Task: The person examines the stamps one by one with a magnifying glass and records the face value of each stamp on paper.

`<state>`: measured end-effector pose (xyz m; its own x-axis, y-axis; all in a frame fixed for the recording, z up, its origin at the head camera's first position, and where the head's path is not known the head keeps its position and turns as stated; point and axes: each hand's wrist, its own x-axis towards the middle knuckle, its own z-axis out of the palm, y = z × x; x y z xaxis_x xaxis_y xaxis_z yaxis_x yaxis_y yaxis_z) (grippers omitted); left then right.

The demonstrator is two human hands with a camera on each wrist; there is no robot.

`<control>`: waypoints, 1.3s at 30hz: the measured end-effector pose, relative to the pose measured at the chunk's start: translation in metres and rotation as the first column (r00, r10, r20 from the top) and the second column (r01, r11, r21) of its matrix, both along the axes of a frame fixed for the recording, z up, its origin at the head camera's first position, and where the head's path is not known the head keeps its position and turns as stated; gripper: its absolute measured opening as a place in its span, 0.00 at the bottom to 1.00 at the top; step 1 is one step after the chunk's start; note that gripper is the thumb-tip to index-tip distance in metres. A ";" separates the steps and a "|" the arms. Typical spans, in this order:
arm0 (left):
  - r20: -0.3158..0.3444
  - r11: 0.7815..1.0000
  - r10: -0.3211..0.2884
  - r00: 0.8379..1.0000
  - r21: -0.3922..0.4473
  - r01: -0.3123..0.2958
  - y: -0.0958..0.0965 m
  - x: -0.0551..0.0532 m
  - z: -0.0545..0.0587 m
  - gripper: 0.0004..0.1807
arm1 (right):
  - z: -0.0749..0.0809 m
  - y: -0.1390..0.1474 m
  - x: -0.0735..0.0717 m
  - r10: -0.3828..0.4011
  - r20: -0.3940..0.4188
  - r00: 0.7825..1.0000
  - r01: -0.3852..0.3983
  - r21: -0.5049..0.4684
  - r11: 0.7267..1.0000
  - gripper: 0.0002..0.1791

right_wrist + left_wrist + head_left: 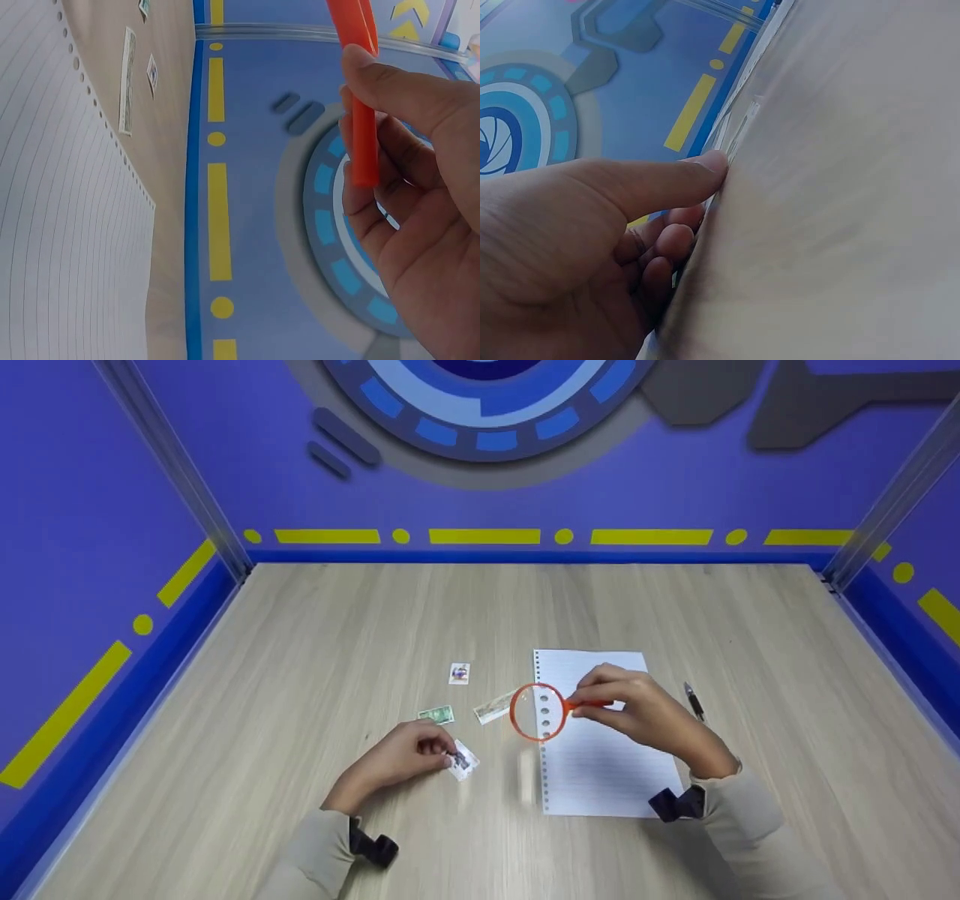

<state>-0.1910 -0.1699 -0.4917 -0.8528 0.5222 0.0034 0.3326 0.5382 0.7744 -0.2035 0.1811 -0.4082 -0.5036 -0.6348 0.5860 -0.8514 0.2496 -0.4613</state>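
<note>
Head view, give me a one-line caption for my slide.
Right hand holds an orange magnifying glass framing part of lined paper; left hand touches a small printed slip.

On the pale wood-grain counter lies a lined sheet; right of it, a pen; left of it, a long printed slip, a green slip and a small picture card.

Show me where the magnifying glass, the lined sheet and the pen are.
Magnifying glass (538, 712): head view, on the middle of its lens.
Lined sheet (600, 769): head view, on its bare lower half.
Pen (694, 702): head view, on the middle of its barrel.
</note>
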 end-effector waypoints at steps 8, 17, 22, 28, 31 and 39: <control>0.000 1.000 0.005 1.000 -0.007 -0.005 0.000 0.001 0.000 0.03 | -0.002 0.015 -0.003 -0.132 -0.025 0.991 0.131 -0.058 0.990 0.12; -0.006 1.000 0.002 1.000 0.008 -0.002 0.000 0.000 -0.002 0.03 | -0.006 0.033 -0.005 -0.287 0.014 0.958 0.288 -0.073 0.955 0.12; -0.001 1.000 0.005 1.000 0.009 -0.005 -0.001 0.000 -0.001 0.04 | -0.007 0.045 -0.008 -0.363 -0.014 0.932 0.360 -0.092 0.928 0.12; -0.003 1.000 0.005 1.000 0.000 -0.005 -0.001 0.000 -0.001 0.03 | -0.007 0.061 -0.010 -0.487 -0.016 0.873 0.484 -0.092 0.870 0.11; -0.001 1.000 0.007 1.000 -0.003 -0.007 -0.001 -0.001 -0.001 0.03 | -0.006 0.068 -0.010 -0.541 0.002 0.841 0.538 -0.098 0.837 0.10; -0.009 1.000 0.004 1.000 0.012 -0.003 0.000 0.000 -0.002 0.03 | -0.007 0.085 -0.009 -0.616 0.041 0.786 0.617 -0.112 0.779 0.11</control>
